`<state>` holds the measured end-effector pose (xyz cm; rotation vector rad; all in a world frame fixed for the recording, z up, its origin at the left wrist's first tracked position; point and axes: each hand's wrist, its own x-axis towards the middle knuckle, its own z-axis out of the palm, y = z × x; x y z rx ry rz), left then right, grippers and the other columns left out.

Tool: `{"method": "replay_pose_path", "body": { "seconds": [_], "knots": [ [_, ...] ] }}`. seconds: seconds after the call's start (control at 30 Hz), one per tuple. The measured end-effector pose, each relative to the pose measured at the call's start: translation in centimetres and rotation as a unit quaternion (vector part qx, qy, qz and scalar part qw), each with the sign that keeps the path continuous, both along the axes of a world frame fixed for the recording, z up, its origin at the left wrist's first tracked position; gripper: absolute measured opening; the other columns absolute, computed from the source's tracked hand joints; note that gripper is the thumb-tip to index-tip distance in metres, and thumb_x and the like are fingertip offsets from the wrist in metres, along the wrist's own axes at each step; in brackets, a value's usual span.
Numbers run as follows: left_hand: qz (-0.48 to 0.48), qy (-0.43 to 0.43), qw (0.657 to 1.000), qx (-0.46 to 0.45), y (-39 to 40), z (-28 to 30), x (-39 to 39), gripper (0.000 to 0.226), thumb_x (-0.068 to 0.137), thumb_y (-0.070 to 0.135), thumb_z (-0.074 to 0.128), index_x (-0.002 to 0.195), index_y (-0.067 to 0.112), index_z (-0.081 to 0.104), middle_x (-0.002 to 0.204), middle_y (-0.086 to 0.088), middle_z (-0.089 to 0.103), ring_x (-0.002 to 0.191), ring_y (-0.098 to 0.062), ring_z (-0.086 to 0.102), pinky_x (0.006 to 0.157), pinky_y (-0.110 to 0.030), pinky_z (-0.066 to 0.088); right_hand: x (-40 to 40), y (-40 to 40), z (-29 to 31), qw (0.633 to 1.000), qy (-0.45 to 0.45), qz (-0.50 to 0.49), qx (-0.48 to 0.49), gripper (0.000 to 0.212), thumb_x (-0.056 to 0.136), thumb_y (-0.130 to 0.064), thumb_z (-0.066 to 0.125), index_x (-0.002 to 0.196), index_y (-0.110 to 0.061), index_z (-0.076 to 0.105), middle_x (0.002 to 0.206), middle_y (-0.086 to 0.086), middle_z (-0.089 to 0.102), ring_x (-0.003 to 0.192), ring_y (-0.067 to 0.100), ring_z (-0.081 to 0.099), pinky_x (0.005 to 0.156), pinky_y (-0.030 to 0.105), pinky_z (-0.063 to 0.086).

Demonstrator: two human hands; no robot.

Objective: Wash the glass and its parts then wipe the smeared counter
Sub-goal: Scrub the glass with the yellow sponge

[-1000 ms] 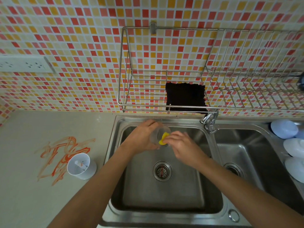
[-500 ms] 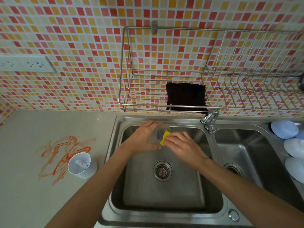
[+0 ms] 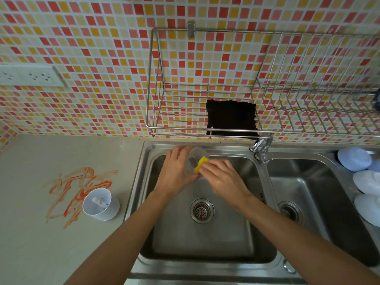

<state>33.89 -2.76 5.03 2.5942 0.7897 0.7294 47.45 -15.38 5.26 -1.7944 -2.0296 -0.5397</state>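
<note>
Over the far side of the left sink basin (image 3: 205, 241), my left hand (image 3: 174, 171) grips a clear glass (image 3: 194, 156) tipped on its side. My right hand (image 3: 222, 177) presses a yellow sponge (image 3: 201, 162) against the glass's mouth. A white cup-shaped part (image 3: 100, 204) with a small piece inside stands on the grey counter (image 3: 61, 254) to the left of the sink. Orange-red smears (image 3: 80, 188) spread on the counter just behind and left of that part.
A faucet (image 3: 262, 147) sits between the two basins. A wire rack (image 3: 246, 89) on the tiled wall holds a black cloth (image 3: 231, 118). White and bluish dishes (image 3: 364, 182) lie at the right basin's edge. A socket strip (image 3: 28, 76) is on the left wall.
The sponge has slid slightly up along the glass's mouth as my right hand scrubs. Both hands stay in the same place above the basin.
</note>
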Motion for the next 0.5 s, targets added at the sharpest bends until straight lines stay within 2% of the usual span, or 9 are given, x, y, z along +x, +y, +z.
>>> {"method": "replay_pose_path", "body": {
  "seconds": [0.07,0.13,0.2,0.27,0.33,0.4,0.5],
  "knots": [
    [-0.03,0.014,0.999,0.028,0.5,0.2,-0.1,0.08,0.064,0.042,0.083,0.131,0.014,0.051,0.124,-0.006,0.055,0.111,-0.023,0.05,0.094,-0.035,0.046,0.1,0.0,-0.1,0.997,0.04,0.021,-0.066,0.035,0.082,-0.002,0.049,0.109,-0.013,0.069,0.11,-0.002,0.069,0.104,0.02,0.059,0.082,0.034,0.048],
    [-0.059,0.028,0.995,0.069,0.8,0.6,-0.2,0.076,0.062,0.039,0.084,0.127,0.013,0.055,0.122,-0.006,0.06,0.107,-0.023,0.052,0.09,-0.034,0.047,0.3,0.0,-0.2,0.989,0.074,0.032,-0.122,0.041,0.078,0.003,0.061,0.113,-0.015,0.069,0.112,-0.003,0.069,0.106,0.02,0.061,0.082,0.038,0.051],
    [-0.091,0.049,0.99,0.096,0.9,0.9,-0.3,0.075,0.06,0.041,0.082,0.125,0.014,0.057,0.12,-0.003,0.064,0.104,-0.02,0.052,0.088,-0.03,0.045,0.8,0.2,0.3,0.987,0.051,0.04,-0.148,0.045,0.069,0.004,0.071,0.109,-0.017,0.07,0.108,-0.004,0.071,0.105,0.02,0.063,0.08,0.039,0.052],
    [-0.115,0.059,0.989,0.078,0.9,1.1,-0.3,0.079,0.058,0.04,0.084,0.127,0.015,0.055,0.123,-0.001,0.063,0.106,-0.019,0.049,0.091,-0.028,0.04,1.5,0.6,1.4,0.987,-0.019,0.047,-0.152,0.039,0.064,0.0,0.074,0.099,-0.016,0.071,0.101,-0.004,0.072,0.101,0.02,0.064,0.081,0.038,0.049],
    [-0.136,0.045,0.987,0.07,0.7,1.5,-0.2,0.08,0.056,0.037,0.087,0.126,0.012,0.056,0.122,-0.003,0.063,0.107,-0.014,0.042,0.091,-0.022,0.033,1.8,0.7,2.1,0.991,-0.064,0.029,-0.116,0.022,0.075,-0.006,0.064,0.094,-0.015,0.071,0.096,-0.004,0.07,0.098,0.019,0.063,0.083,0.037,0.046],
    [-0.136,0.03,0.987,0.077,0.7,2.0,0.0,0.08,0.054,0.035,0.089,0.123,0.009,0.058,0.121,-0.004,0.064,0.105,-0.011,0.038,0.088,-0.019,0.03,1.5,0.5,2.2,0.995,-0.06,-0.005,-0.084,0.027,0.082,-0.01,0.047,0.093,-0.015,0.071,0.097,-0.003,0.07,0.099,0.018,0.063,0.085,0.034,0.043],
    [-0.128,0.02,0.989,0.078,0.8,2.3,0.1,0.074,0.06,0.044,0.081,0.122,0.009,0.06,0.12,-0.004,0.065,0.104,-0.012,0.039,0.085,-0.019,0.033,0.1,0.3,1.2,0.995,0.041,-0.034,-0.087,0.037,0.075,-0.004,0.044,0.094,-0.016,0.074,0.098,-0.004,0.073,0.097,0.02,0.065,0.081,0.031,0.04]
  ]
}}
